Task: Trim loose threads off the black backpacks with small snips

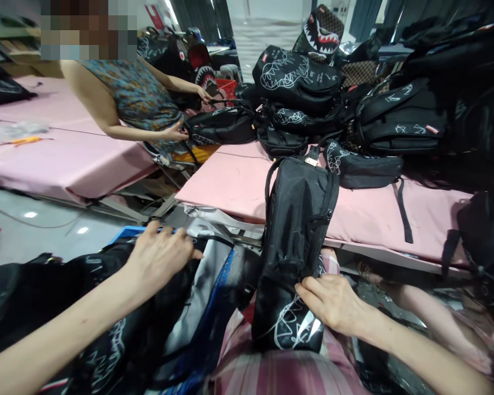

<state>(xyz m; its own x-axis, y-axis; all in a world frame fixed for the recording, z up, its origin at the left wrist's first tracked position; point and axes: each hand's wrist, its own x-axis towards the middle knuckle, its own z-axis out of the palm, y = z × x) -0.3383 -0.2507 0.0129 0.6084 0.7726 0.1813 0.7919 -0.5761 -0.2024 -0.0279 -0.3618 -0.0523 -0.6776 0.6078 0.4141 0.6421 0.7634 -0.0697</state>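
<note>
A black backpack (298, 230) with white scribble print stands on my lap, its top leaning against the edge of the pink table (234, 186). My right hand (333, 302) grips its lower front, fingers curled over the fabric. To the left, my left hand (162, 258) rests palm-down, fingers together, on a pile of black bags (66, 307) in a large sack beside me.
Many black printed backpacks (354, 104) are heaped along the table's far side. A co-worker in a patterned top (138, 96) handles a black bag (224, 125) at the table's left end. A second pink table (57, 153) stands left; grey floor (33, 230) lies between.
</note>
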